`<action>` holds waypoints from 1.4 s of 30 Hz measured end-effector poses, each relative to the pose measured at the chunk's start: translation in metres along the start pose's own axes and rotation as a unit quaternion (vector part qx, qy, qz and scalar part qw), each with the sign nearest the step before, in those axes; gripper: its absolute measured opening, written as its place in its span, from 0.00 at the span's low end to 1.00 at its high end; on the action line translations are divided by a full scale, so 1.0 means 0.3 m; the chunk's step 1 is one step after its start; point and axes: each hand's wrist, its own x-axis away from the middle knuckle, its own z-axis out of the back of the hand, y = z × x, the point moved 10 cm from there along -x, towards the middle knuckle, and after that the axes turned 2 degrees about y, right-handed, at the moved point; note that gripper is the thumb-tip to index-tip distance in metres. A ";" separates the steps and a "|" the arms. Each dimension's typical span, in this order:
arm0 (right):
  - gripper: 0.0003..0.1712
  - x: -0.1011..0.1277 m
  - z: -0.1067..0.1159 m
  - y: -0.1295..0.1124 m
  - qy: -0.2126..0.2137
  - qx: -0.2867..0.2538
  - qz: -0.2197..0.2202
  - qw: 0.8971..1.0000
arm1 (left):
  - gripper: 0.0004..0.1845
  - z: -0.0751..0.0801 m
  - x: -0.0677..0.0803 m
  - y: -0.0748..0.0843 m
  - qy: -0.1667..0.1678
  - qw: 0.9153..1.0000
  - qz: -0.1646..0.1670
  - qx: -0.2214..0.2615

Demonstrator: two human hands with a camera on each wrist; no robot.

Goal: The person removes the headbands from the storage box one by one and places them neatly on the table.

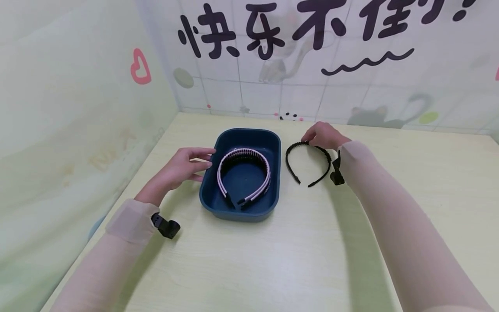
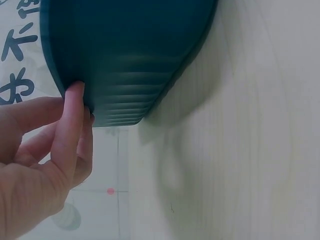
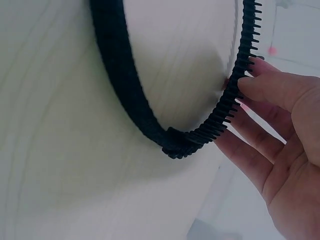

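Observation:
A dark blue plastic bin [image 1: 238, 213] stands on the table. Inside lie several headbands, with a pale pinkish-white toothed headband [image 1: 267, 162] on top and black ones partly hidden beneath. Against the bin's left side, my left hand [image 1: 180, 167] rests its fairly straight fingertips at the rim and outer wall; the left wrist view shows the same contact on the bin's wall [image 2: 125, 55]. To the bin's right, my right hand [image 1: 322, 135] pinches a black toothed headband [image 1: 289, 164] near the middle of its arch. Thumb and fingers meet around the band [image 3: 220, 112] in the right wrist view.
A pale wood-look table [image 1: 249, 264] carries everything. Behind it rises a white wall covering [image 1: 253, 93] with large dark characters, and a pale green sheet [image 1: 78, 130] borders the left side. Black wrist cameras are strapped to both wrists.

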 end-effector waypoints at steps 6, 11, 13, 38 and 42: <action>0.18 -0.001 0.000 0.001 0.007 0.001 0.004 1.000 | 0.24 0.000 -0.002 0.001 0.001 1.000 0.000 -0.001; 0.17 -0.003 -0.006 0.008 0.004 -0.004 -0.004 1.000 | 0.24 0.000 -0.002 -0.001 0.000 1.000 0.003 -0.002; 0.17 -0.003 -0.007 0.012 0.003 -0.004 -0.005 1.000 | 0.24 0.000 -0.002 0.000 -0.001 1.000 0.002 -0.003; 0.15 0.009 0.073 -0.036 0.001 -0.011 0.003 1.000 | 0.23 0.000 0.002 -0.003 0.002 1.000 0.000 -0.003; 0.15 0.012 0.094 -0.072 0.005 -0.005 0.018 1.000 | 0.23 -0.002 0.000 -0.001 0.000 1.000 -0.002 -0.004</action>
